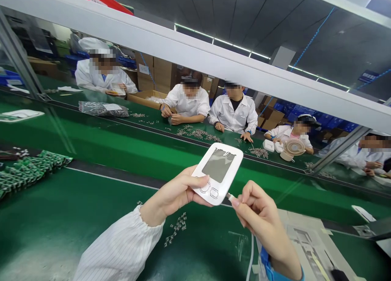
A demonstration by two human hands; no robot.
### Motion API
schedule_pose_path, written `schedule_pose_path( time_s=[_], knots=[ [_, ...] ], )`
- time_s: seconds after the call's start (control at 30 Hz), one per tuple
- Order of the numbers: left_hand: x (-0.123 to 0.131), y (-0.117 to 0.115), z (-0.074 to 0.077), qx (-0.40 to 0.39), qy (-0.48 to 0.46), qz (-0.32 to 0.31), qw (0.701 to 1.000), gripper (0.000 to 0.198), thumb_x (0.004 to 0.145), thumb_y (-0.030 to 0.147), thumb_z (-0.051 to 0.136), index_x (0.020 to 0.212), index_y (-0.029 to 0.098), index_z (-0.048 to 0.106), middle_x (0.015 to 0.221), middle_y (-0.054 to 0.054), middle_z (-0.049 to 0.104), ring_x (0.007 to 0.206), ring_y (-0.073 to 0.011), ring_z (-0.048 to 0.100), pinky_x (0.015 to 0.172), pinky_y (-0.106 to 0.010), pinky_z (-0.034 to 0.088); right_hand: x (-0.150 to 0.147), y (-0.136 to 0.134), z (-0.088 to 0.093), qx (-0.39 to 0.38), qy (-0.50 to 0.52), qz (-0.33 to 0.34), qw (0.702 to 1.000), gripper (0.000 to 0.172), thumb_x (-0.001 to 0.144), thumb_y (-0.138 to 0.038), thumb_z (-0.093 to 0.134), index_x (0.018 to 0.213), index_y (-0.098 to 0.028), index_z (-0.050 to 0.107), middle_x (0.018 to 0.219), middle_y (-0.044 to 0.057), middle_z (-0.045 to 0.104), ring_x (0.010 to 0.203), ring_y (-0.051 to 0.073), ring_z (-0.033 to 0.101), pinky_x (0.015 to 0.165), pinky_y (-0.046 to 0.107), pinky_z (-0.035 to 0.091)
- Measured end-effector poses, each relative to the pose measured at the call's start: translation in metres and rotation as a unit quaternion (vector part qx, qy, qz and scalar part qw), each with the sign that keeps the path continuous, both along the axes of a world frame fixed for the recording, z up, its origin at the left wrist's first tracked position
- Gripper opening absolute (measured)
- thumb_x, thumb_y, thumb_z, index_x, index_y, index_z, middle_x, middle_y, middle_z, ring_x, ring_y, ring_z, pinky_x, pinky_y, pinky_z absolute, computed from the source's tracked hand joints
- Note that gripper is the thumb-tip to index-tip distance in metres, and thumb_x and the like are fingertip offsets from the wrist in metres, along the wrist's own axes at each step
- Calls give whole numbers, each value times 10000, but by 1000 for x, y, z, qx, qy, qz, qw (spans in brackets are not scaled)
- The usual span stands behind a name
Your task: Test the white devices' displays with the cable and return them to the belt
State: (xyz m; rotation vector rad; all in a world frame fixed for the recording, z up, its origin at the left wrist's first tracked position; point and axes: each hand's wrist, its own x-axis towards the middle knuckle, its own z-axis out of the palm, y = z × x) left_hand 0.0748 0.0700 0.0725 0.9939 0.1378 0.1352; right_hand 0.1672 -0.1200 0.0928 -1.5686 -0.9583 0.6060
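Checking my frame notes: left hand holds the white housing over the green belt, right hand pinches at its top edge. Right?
Not quite. In the head view the right hand pinches at the bottom corner of the white housing, not its top edge. The left hand does hold it over the green belt.

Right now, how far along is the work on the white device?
Done: the white device has its grey screen and two buttons. In hand: the left hand grips it; the right hand pinches a small tab at its lower edge. Remaining: loose metal parts and stacked green boards lie on the mat.
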Motion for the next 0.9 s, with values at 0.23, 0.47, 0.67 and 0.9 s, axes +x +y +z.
schedule_pose_path(
  time_s=[0.23, 0.47, 0.67, 0.9],
  knots=[
    [-10, -12, 10, 103, -12, 20, 994, 501, 806, 251, 709, 1258, 153, 516, 969, -109, 696, 752, -190, 681, 585, -250, 594, 1, -8, 0, -33, 27, 33, 999, 300, 925, -379, 560, 748, -222, 375, 557, -95, 360, 506, 78, 345, 493, 227, 245],
    [-21, -45, 13, 95, -51, 59, 992, 484, 803, 312, 719, 1225, 178, 524, 1024, -88, 693, 790, -169, 664, 617, -227, 576, -4, -33, 2, -30, 23, -50, 998, 336, 857, -432, 635, 705, -228, 416, 604, -54, 403, 520, 106, 378, 483, 243, 262],
    [-28, -56, 13, 118, -65, 94, 986, 472, 821, 321, 698, 1243, 204, 520, 1101, -82, 684, 961, -233, 657, 724, -261, 559, -10, -37, 7, -42, 2, -83, 996, 316, 840, -481, 633, 724, -217, 504, 610, -29, 454, 541, 121, 415, 503, 257, 282],
    [-33, -56, 17, 199, -38, 143, 969, 506, 799, 381, 709, 1248, 206, 553, 1133, -73, 681, 962, -230, 651, 766, -246, 525, 3, -29, 5, -57, -46, 13, 997, 263, 913, -466, 539, 817, -221, 540, 651, -18, 498, 561, 121, 431, 508, 254, 318]
  ],
)
